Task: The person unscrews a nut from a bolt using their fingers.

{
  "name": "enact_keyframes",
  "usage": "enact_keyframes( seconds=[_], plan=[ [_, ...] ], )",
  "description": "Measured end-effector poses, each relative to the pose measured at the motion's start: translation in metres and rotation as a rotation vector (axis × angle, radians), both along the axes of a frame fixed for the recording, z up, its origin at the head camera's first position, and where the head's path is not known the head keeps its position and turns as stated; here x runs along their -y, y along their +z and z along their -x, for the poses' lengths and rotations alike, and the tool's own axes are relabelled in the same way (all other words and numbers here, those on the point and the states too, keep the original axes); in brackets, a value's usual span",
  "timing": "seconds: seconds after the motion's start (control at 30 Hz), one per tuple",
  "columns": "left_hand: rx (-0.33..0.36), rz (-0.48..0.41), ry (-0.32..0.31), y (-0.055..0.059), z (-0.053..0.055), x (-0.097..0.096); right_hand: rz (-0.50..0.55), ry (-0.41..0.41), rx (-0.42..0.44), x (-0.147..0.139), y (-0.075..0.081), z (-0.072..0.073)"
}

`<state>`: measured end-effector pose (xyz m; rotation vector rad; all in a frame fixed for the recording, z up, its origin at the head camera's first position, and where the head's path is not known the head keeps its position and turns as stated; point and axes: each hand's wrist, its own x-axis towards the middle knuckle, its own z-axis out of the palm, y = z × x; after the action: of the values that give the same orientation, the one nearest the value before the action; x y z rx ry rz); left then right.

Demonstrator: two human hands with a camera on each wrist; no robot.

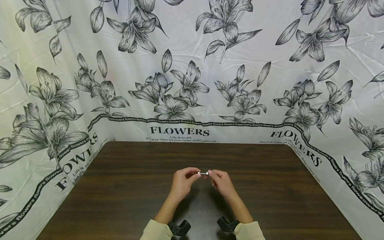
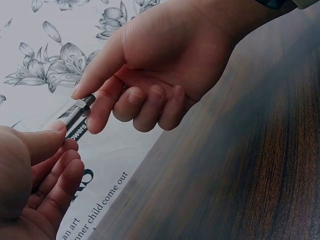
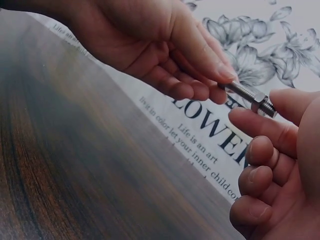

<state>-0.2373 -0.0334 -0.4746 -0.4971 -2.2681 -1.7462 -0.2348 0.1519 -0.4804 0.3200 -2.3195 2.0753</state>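
Below centre in the head view, the left hand (image 1: pixel 181 184) pinches a bolt (image 1: pixel 202 173); the right hand (image 1: pixel 222 184) seemingly pinches its nut (image 3: pixel 258 102).

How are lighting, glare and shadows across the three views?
Head: bright floral cloth, soft shadows and a pale sheen on the wooden tabletop. Left wrist: dimmer, grey haze across the tabletop. Right wrist: also dim, similar haze, but threads on the bolt show.

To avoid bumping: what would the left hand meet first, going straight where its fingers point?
Probably the hex nut on the bolt that the left hand grips, then the right hand; depth is unclear.
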Motion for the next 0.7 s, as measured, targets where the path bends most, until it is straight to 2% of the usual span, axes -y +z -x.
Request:
enact_keyframes(
  seconds=[0.1,0.33,0.47,0.7],
  plan=[
    [0.008,0.01,0.003,0.001,0.0,0.0,0.017,0.017,0.013,-0.001,0.004,-0.002],
    [0.015,0.013,-0.002,0.0,-0.001,0.0,0.037,0.033,0.015,0.003,0.031,-0.016],
    [0.017,0.02,-0.001,-0.001,-0.001,0.001,0.049,0.032,0.017,0.005,0.034,-0.019],
    [0.036,0.023,0.002,-0.001,-0.001,0.002,0.053,0.042,-0.028,0.004,0.032,-0.019]
  ],
)
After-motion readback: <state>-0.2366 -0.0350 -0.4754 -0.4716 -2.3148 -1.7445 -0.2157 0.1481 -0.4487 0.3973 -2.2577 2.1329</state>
